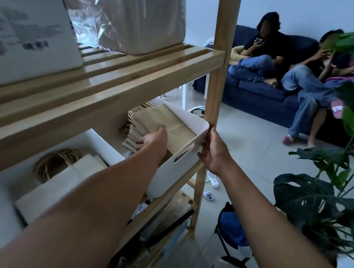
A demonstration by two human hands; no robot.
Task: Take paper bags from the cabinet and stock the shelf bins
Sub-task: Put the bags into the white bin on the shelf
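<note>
Left hand (152, 141) inside white bin (178, 155), palm flat, fingers spread on brown paper bags (168, 120) beneath it. Right hand (212, 152) grips bin's outer corner; bags left of it.

Both arms stretched way out. Left hand (153, 140) is palm down, fingers spread. Right hand (212, 152) is curled, thumb up.
</note>
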